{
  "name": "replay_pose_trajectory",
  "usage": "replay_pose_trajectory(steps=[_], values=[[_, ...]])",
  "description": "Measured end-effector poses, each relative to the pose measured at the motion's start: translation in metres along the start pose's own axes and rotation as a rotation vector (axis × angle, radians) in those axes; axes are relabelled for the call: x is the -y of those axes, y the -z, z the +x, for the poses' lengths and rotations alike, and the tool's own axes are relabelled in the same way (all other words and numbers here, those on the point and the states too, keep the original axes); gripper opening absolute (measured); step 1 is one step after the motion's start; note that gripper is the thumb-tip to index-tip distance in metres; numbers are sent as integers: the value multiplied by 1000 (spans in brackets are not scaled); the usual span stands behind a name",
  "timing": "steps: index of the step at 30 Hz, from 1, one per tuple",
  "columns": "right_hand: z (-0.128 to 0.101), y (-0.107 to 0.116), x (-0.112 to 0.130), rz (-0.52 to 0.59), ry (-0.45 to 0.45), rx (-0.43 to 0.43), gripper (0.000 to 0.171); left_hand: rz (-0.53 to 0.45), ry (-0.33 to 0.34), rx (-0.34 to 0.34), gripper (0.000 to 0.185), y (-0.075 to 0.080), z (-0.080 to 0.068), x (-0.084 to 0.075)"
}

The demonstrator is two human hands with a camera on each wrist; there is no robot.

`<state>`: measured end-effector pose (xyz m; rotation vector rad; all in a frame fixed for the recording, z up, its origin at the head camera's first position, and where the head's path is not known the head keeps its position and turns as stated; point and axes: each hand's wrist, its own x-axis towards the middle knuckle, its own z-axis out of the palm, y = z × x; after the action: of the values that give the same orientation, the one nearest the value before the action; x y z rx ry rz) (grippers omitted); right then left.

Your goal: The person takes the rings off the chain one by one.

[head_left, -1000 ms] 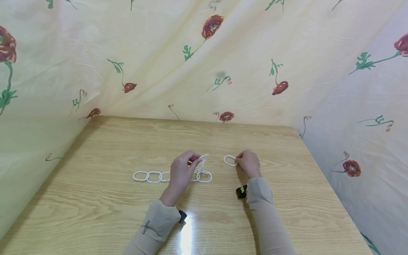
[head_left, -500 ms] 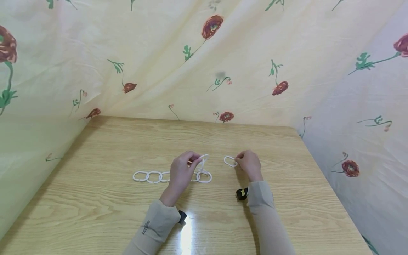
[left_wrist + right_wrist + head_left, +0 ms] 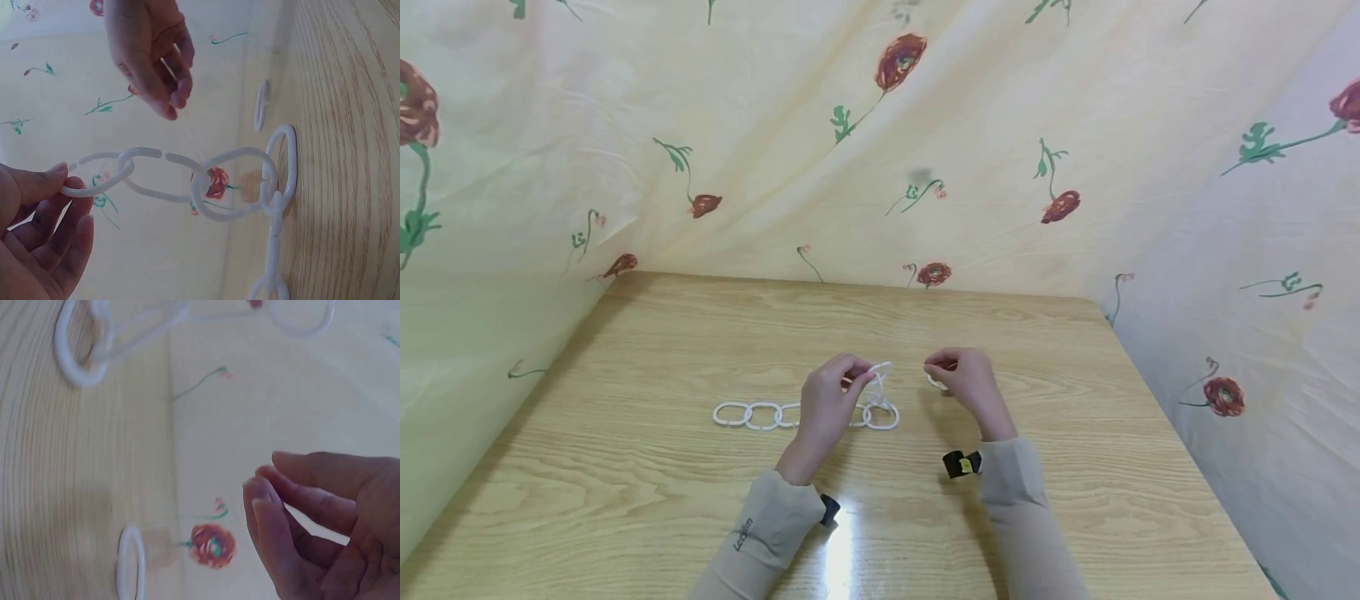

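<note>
My left hand (image 3: 829,404) pinches the end link (image 3: 103,189) of a white plastic chain between thumb and fingers. From there several links rise off the table, as the left wrist view shows. The rest of the chain (image 3: 730,425) lies in a row to the left, partly hidden behind the hand. My right hand (image 3: 973,387) is in the air to the right of the raised links, its fingers loosely bent with nothing between them in the right wrist view (image 3: 312,525). Below it a loose white link (image 3: 259,106) lies on the table, partly covered by that hand in the head view.
The wooden table (image 3: 625,500) is backed by a cream cloth (image 3: 760,167) with printed red flowers, which also hangs at both sides. Black wrist cameras sit at both sleeves. A bright reflection shines near the table's front.
My right hand has let go of the loose link and moved left and up over it. The left hand has stayed in place with the chain's end.
</note>
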<state>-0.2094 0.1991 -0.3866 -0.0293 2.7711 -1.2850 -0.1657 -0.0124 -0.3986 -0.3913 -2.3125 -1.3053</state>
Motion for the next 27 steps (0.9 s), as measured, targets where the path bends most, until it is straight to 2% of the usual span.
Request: replay_pose_trajectory(steps=[7,13,20,27], values=[[-8,-12,10,101,102,99,23,-12,8,10,8,0,0,1],[-12,-23,13,218,114,162,30,-53,37,22,8,1,0,1],[-13,-30,17,323,91,138,28,-131,87,18,8,1,2,1],[-13,-30,20,393,64,111,24,-169,101,-1,7,2,3,1]])
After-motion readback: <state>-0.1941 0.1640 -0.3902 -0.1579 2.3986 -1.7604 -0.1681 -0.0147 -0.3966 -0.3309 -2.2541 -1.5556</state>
